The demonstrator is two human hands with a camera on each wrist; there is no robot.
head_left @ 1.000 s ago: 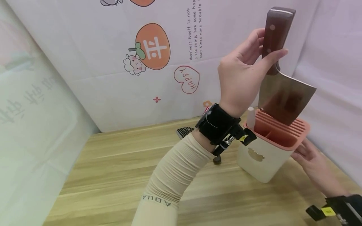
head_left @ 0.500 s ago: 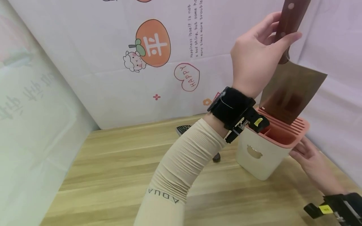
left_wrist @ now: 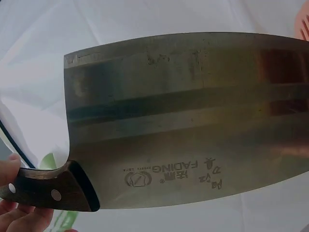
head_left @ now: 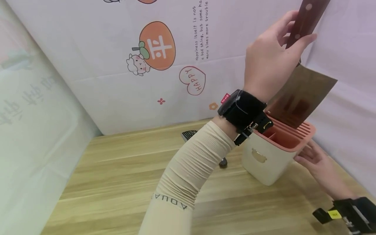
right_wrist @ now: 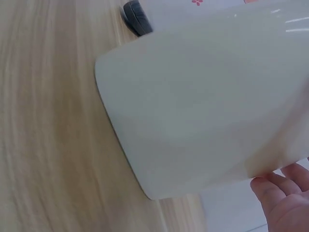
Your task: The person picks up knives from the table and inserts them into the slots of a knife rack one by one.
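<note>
My left hand [head_left: 268, 63] grips the brown riveted handle [head_left: 306, 24] of a cleaver above the knife holder. The cleaver's wide steel blade [left_wrist: 183, 116] points down, its lower end at the slotted coral-pink top of the white knife holder [head_left: 259, 163]. In the left wrist view the blade runs past the right edge, and engraved lettering shows near the handle. On the holder's right side, my right hand [head_left: 318, 166] touches the wall. Its fingertips [right_wrist: 263, 186] lie along the white surface in the right wrist view, the rest of the hand cut off.
A dark patterned blade [head_left: 188, 134] and a dark handle end [head_left: 223, 163] lie on the wooden table [head_left: 117, 182], partly behind my left forearm. White printed cloth [head_left: 117, 98] hangs behind and at both sides. Open compartments [head_left: 283, 138] line the holder's front.
My left hand has moved up and to the right with the cleaver, and more of the blade shows above the slots. My right hand stays at the holder.
</note>
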